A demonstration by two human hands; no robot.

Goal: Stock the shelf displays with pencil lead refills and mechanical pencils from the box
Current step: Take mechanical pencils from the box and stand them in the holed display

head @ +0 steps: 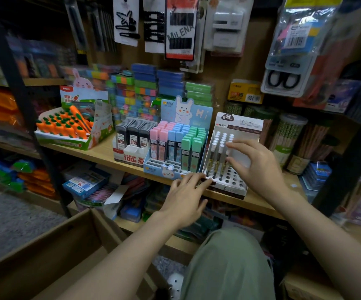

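On the wooden shelf [101, 153] at chest height stand four cardboard displays side by side, and below it, at lower left, lies the open cardboard box [45, 245]. Farthest left is the carrot display [71, 128], full of orange carrot-shaped items. Next comes a tray of black lead refill cases [133, 135], then the rabbit-printed display [175, 148] packed with pink, blue and green lead refill cases, its front slots bare. At the right end sits the white pencil display [231, 156], whose rear holes hold white-capped mechanical pencils [218, 148] standing upright while the front holes show open. Clear tubs of wooden pencils [287, 137] stand just beside it to the right. The right hand [259, 167] reaches over the pencil display, fingers loosely spread and slightly bent at the pencils' caps and barrels; whether it pinches one I cannot tell. The left hand [184, 198] lies with straight fingers, tips touching the front left corner of the pencil display, holding nothing.
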